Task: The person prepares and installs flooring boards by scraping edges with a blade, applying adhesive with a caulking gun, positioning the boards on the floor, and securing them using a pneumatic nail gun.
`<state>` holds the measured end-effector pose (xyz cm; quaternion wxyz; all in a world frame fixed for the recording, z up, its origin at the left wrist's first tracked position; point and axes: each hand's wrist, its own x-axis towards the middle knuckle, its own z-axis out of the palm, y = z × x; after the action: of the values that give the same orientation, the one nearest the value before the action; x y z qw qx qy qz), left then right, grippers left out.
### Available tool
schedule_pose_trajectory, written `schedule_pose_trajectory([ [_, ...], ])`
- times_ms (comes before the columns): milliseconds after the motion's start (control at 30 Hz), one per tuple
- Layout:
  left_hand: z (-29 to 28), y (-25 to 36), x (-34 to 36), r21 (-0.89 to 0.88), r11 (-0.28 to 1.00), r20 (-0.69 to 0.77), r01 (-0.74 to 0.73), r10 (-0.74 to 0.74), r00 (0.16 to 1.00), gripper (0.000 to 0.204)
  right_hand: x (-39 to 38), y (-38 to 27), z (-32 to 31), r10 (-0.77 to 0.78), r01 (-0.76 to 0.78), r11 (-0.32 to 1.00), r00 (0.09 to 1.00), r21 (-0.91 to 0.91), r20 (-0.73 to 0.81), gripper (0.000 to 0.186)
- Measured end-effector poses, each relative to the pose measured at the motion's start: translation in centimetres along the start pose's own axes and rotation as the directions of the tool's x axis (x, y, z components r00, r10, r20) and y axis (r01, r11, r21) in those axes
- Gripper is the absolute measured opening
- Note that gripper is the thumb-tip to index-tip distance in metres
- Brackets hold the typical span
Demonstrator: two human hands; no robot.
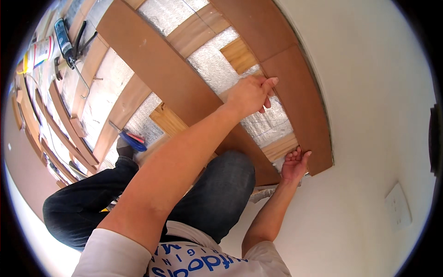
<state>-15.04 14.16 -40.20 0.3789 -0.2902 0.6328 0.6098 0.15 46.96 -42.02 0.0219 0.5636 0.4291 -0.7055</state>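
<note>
A brown floorboard lies along the foot of the white wall, its far end meeting another brown board at a tight seam. My left hand is closed at this floorboard's inner edge, with the thumb over the top and the fingertips hanging beside the edge. Nearer to me, my right hand is palm up at the same board's near end. Its fingers are curled and its thumb rests against the board's edge. Silver foil and wooden battens show in the gap left of the board.
A second long brown board lies across the battens, beside my bent knee. Farther left are a caulking gun, a white tub, a blue-handled tool and several brown strips. A socket plate sits on the wall at right.
</note>
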Motion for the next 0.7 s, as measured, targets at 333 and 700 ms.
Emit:
schedule_pose_trajectory([
  [333,0.0,0.5,-0.4,0.004,1.000,-0.030,-0.027,0.027,0.999,0.061,0.6,-0.1,-0.8,-0.002,0.001,1.000,0.998,0.017,0.068,0.034],
  [700,0.0,0.5,-0.5,0.017,0.999,-0.045,-0.030,0.031,0.998,0.060,-0.1,-0.3,0.0,0.028,-0.026,0.999,0.998,-0.035,0.057,0.035],
])
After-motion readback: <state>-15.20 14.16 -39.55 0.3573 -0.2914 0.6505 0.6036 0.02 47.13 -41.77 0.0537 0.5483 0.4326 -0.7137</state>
